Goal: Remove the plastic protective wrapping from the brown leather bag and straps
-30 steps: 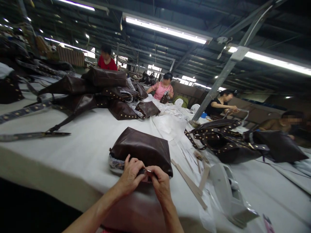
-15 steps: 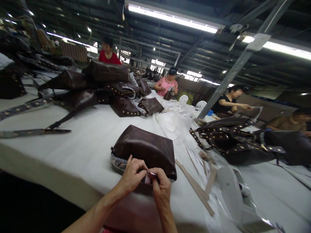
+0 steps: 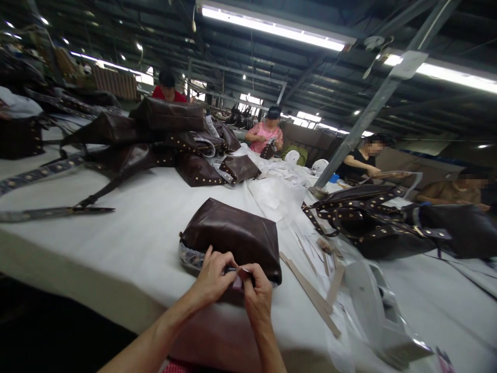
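Observation:
A dark brown leather bag (image 3: 233,228) lies on the white-covered table (image 3: 135,254) in front of me, with clear plastic wrap (image 3: 190,256) along its near left edge. My left hand (image 3: 215,274) rests against the bag's near side, thumb and fingers pinched together. Close beside it on the right, my right hand (image 3: 256,290) is also pinched, its fingertips almost meeting those of the left. Between the fingertips is something small and pale, too small to name.
Brown studded bags (image 3: 171,114) are piled at the back left, and more (image 3: 380,223) lie right. Grey-brown strips (image 3: 310,295) and a white tape dispenser (image 3: 373,305) sit right of the bag. A slanted metal post (image 3: 361,124) rises behind. Several people work beyond.
Both hands stay pinched at the bag, with the right fingers shifted slightly. The person in red at the back has bent lower, and the person in black has lowered an arm.

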The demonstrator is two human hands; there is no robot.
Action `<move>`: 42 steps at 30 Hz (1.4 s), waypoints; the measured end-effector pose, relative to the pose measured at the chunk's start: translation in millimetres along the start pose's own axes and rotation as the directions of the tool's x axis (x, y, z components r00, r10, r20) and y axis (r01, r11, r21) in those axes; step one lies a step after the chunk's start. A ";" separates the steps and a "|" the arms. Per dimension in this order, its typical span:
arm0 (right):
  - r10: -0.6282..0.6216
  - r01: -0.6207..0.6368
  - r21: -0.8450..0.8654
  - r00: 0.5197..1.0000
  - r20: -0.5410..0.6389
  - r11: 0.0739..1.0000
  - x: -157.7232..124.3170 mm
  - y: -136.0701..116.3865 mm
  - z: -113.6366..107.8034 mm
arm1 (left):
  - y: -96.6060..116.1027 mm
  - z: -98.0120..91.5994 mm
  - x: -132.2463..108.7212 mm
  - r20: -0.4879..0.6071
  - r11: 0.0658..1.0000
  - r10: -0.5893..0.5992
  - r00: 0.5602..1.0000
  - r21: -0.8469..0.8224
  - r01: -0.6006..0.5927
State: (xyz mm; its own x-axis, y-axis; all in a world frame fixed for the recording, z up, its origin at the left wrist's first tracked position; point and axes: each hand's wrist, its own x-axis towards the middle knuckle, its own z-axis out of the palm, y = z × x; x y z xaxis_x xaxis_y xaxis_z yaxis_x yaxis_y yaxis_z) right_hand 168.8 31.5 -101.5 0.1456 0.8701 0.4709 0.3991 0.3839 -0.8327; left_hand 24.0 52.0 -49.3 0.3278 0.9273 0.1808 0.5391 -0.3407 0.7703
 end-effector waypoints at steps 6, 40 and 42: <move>0.002 -0.002 -0.007 1.000 0.016 1.000 4.3 0.0 -0.3 | -0.8 10.3 4.9 -0.104 0.997 0.011 0.995 0.072 -0.003; -0.526 0.709 -0.109 0.609 0.594 0.697 20.7 -7.7 -40.8 | -6.4 -6.4 6.1 0.149 1.000 -0.022 0.989 -0.012 0.024; -0.552 0.742 -0.124 0.588 0.591 0.659 20.4 -4.9 -42.5 | -7.3 -4.8 7.8 0.147 1.000 -0.010 0.989 -0.008 0.012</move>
State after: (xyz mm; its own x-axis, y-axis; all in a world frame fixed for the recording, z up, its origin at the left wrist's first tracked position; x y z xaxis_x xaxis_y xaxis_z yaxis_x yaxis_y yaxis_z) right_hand 208.3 34.2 -75.4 -0.6697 0.4829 0.5641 0.4829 0.8603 -0.1632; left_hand 18.9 62.4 -50.6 0.4328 0.8978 0.0807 0.5368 -0.3286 0.7771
